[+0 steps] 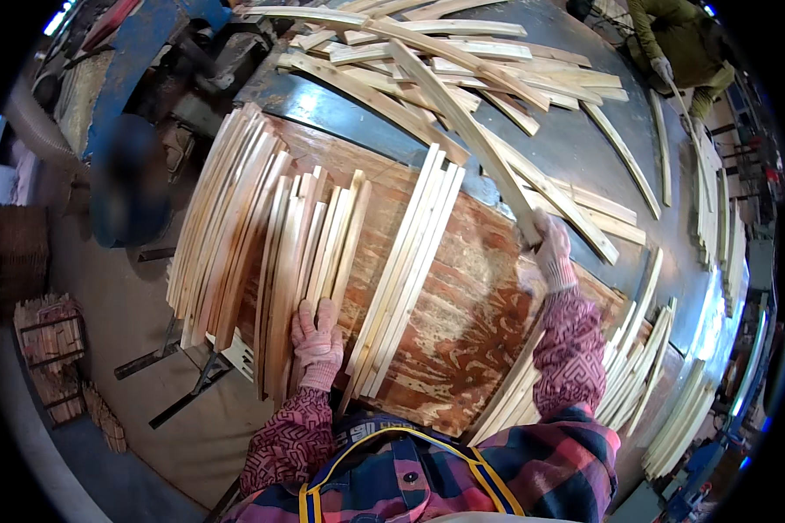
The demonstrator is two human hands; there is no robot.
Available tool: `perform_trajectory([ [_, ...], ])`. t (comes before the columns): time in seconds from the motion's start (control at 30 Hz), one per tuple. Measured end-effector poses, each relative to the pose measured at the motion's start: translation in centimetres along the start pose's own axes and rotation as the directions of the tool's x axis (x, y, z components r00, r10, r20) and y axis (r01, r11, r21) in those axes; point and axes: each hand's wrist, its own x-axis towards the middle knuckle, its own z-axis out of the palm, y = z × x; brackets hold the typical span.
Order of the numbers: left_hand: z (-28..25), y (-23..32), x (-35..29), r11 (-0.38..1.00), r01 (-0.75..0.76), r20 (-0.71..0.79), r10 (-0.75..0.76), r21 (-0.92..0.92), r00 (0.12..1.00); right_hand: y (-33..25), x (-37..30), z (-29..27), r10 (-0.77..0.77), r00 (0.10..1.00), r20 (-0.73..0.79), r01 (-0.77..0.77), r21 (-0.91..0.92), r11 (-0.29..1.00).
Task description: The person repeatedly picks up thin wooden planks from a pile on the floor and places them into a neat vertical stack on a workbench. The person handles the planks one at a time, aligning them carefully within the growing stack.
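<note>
"What has my right side got?"

"I have the pink-gloved right hand [554, 253] closed around the near end of a long, flat, pale wooden slat [471, 135], at the far right edge of the brown-stained plywood worktop [453, 349]. Its other end slants over a jumbled heap of pale wooden slats [488, 52] beyond that edge."

"And the left?"

"The pink-gloved left hand [317, 344] rests on narrow tan wooden strips [318, 261] toward the near edge; I can't tell whether it pinches any."

"Risks?"

"A hard pull could drag crossing pieces along; sideways pressure could skew the loose strips."
</note>
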Motion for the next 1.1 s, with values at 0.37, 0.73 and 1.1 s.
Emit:
perform_trajectory([
  [0.37,-1.5,3.0,1.5,0.972,-0.233,-0.123,0.232,0.008,0.965,2.1,-19.1,3.4,0.441,0.894,-0.079,-0.088,0.934,0.347],
  [0.73,-2.5,12.0,2.1,0.982,-0.163,0.429,0.190,-0.101,0.883,7.0,-46.0,-23.1,-0.064,0.329,-0.942,-0.288,-0.165,0.943],
  [1.1,0.2,9.5,1.0,0.972,-0.220,0.218,0.233,-0.080,0.948,4.1,-16.2,-18.1,-0.484,0.769,-0.418,-0.264,-0.897,0.355],
])
